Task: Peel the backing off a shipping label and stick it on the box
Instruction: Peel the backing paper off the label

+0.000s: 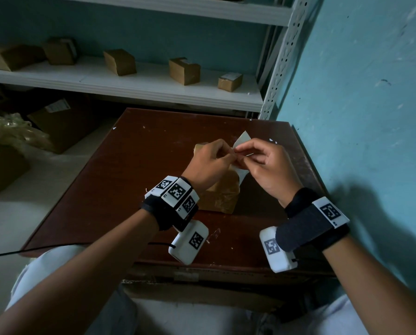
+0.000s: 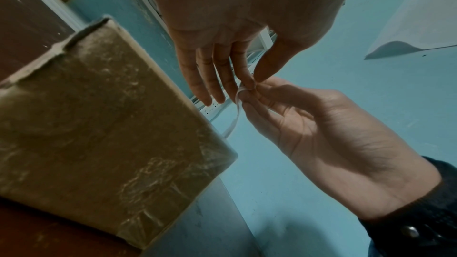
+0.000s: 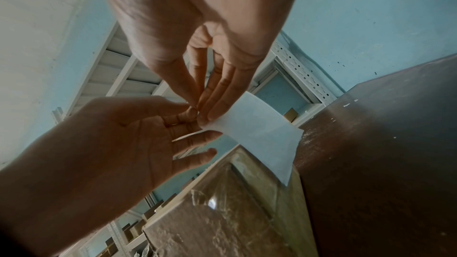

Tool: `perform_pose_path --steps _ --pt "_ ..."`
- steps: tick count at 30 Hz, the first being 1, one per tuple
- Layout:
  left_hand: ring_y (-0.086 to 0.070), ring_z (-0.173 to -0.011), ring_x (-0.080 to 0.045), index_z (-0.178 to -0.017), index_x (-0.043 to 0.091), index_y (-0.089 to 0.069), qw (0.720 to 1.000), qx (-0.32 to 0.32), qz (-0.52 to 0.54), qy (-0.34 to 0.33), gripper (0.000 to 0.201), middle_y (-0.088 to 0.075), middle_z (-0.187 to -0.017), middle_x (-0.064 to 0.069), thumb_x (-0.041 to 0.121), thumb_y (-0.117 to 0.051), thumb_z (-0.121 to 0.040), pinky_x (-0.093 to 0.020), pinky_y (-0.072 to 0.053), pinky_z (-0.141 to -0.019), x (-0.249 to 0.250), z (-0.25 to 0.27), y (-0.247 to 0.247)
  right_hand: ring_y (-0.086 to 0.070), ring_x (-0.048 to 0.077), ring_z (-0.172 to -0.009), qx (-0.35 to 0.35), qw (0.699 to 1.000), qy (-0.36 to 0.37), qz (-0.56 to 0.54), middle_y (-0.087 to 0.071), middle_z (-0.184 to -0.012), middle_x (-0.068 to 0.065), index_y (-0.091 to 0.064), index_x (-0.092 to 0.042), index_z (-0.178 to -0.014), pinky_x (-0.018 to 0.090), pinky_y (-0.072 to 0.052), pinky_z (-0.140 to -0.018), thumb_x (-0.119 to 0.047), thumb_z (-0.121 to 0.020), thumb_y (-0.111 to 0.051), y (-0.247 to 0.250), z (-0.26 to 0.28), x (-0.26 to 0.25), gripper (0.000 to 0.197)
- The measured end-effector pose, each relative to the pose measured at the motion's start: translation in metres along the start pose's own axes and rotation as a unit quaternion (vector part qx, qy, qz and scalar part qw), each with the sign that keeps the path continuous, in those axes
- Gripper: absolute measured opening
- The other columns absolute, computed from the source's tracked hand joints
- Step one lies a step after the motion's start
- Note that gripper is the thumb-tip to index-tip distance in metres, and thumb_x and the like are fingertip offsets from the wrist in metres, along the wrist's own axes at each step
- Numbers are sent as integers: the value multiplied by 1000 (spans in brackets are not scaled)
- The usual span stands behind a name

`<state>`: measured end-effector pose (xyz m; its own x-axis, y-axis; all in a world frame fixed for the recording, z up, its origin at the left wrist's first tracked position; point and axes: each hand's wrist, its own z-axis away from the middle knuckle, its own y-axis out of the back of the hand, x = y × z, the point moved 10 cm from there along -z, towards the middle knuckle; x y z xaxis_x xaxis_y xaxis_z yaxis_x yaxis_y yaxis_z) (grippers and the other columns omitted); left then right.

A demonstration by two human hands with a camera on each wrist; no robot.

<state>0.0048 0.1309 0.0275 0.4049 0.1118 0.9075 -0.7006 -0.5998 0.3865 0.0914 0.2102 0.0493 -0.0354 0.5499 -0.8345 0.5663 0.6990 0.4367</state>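
A white shipping label (image 1: 242,138) hangs in the air just above a brown cardboard box (image 1: 222,197) wrapped in clear tape, which stands on a dark brown table (image 1: 120,180). My left hand (image 1: 226,154) and right hand (image 1: 242,155) meet at one corner of the label, each pinching it between thumb and forefinger. In the right wrist view the label (image 3: 259,132) spreads out flat past the fingertips, over the box (image 3: 235,212). Seen edge-on in the left wrist view, the label (image 2: 235,112) is a thin curled strip beside the box (image 2: 99,124). Whether the backing has come apart is not visible.
A turquoise wall (image 1: 359,93) runs close along the table's right side. Behind the table a white metal shelf (image 1: 129,88) carries several small cardboard boxes. Larger boxes and crumpled plastic (image 1: 11,134) lie on the floor at left. A black cable (image 1: 33,250) crosses the table's front left corner.
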Motion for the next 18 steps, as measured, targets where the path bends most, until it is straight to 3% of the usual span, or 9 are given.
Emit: perform_pose_path --steps 5,10,18 --pt "-64 -91 -22 -92 13 -59 1000 0 4 2 8 -66 -99 -9 18 -53 -95 -38 -53 -79 -1 0 1 -71 12 -89 2 1000 1 -6 -70 -101 5 -68 -7 -102 30 -60 -81 3 -89 -61 0 0 0 18" --pt "-62 -87 -16 -93 13 -58 1000 1 5 1 8 -64 -99 -7 17 -52 -95 -30 -53 -76 -1 -1 1 -72 14 -89 4 1000 0 -10 -71 -100 5 -69 -10 -101 34 -60 -82 -1 -89 -62 0 -1 2 17" --pt "-63 -90 -17 -93 13 -57 1000 -1 -2 -4 8 -64 -101 -8 15 -51 -96 -33 -55 -79 -1 -1 0 -71 15 -91 8 1000 -4 -8 -72 -99 5 -70 -10 -101 39 -60 -83 -5 -90 -63 1 -2 5 15"
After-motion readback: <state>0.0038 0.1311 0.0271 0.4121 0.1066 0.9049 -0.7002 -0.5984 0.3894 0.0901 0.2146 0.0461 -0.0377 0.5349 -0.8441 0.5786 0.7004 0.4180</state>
